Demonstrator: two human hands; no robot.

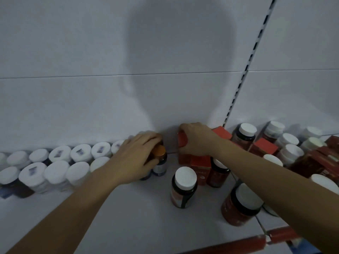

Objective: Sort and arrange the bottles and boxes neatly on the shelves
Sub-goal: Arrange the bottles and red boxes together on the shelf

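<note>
The person is showing only two bare forearms, long and slender, narrowing a little toward the wrists. The left hand (pixel 136 154) and the right hand (pixel 197 139) are also showing uncovered.

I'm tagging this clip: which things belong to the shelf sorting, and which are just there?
Job: orange-capped bottle, held by left hand; red box, gripped by right hand; rows of white-capped bottles; red-label bottle standing alone.
Just there: slotted upright; red shelf-edge strip.
</note>
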